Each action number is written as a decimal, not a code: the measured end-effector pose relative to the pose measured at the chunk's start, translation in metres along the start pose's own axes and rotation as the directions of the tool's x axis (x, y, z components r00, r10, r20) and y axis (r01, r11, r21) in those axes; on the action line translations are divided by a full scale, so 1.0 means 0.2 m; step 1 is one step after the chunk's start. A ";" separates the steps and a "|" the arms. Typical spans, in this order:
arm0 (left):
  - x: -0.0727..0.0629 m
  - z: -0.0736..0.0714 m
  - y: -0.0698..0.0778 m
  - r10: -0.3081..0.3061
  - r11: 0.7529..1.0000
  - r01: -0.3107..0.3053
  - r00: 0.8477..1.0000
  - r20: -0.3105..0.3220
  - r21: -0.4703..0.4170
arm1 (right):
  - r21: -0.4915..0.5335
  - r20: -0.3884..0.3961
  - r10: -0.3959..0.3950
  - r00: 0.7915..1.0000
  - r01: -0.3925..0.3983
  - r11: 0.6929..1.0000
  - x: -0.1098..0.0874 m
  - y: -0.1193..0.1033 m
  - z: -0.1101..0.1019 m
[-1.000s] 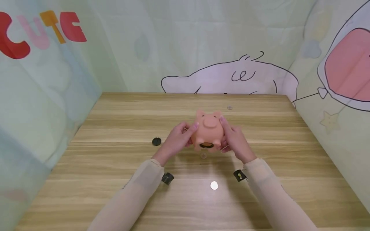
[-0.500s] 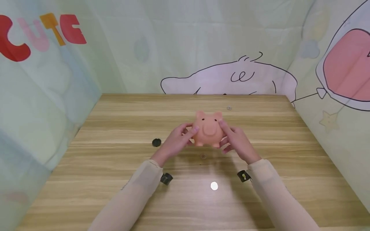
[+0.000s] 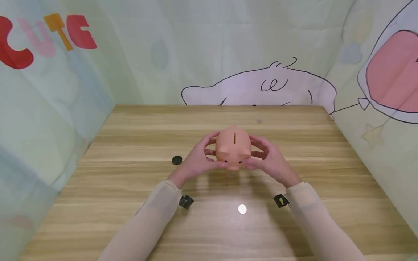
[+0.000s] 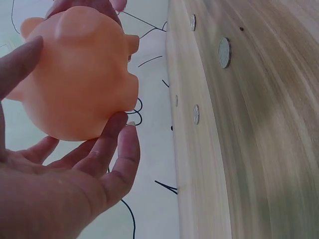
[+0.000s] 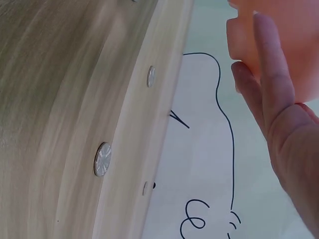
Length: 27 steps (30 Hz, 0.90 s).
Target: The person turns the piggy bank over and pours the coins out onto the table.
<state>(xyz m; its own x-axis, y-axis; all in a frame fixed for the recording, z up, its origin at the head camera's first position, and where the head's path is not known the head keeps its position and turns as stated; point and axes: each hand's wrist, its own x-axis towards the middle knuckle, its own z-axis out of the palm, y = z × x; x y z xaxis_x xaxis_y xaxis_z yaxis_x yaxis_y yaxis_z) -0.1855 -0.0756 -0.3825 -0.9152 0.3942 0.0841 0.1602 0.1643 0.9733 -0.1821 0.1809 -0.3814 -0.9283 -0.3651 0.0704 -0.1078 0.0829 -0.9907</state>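
A pink piggy bank (image 3: 236, 143) is held off the table between both hands, its slotted back turned up and its snout toward me. My left hand (image 3: 200, 159) grips one side, with the thumb near the face and fingers spread round the body. On the opposite side my right hand (image 3: 274, 165) grips it the same way. Beneath the snout a coin (image 3: 230, 175) is partly visible on the table. From the left wrist view, the pig's feet (image 4: 132, 92) stand clear of the wood. The right wrist view shows only part of the pig (image 5: 299, 45).
A round black plug (image 3: 177, 160) lies on the wooden table (image 3: 137, 181) left of the hands. One coin (image 3: 259, 120) is near the back edge. Closer to me shines a bright white disc (image 3: 242, 209). Several coins, including a larger-looking one (image 5: 102, 159), show in the wrist views. Printed cloth (image 3: 147, 54) hangs behind.
The piggy bank has tipped forward: first its dark-rimmed belly opening showed, then its face, now its top slot. Both hands turned with it, and the right wrist shifted slightly outward.
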 end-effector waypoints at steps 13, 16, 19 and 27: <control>0.00 0.01 0.00 0.116 0.992 -0.113 0.991 -0.062 0.048 | -0.007 -0.020 -0.145 0.989 0.145 0.989 0.00 -0.01 0.01; 0.00 0.01 0.00 0.197 0.980 -0.193 0.977 -0.077 0.055 | 0.029 -0.007 -0.232 0.973 0.232 0.972 0.00 -0.02 0.02; 0.00 0.01 0.00 0.222 0.974 -0.218 0.972 -0.082 0.062 | 0.070 0.004 -0.272 0.962 0.272 0.960 0.00 -0.02 0.02; -0.01 0.02 0.01 0.198 0.980 -0.195 0.977 -0.078 0.049 | 0.072 0.001 -0.274 0.962 0.273 0.959 0.01 0.00 0.02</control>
<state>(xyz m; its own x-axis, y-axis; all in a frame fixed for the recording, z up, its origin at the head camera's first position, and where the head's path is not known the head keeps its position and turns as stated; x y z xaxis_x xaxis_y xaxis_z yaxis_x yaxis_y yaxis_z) -0.1831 -0.0730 -0.3817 -0.8911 0.3475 0.2918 0.3535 0.1285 0.9266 -0.1818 0.1761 -0.3818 -0.8626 -0.3751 0.3393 -0.3317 -0.0869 -0.9394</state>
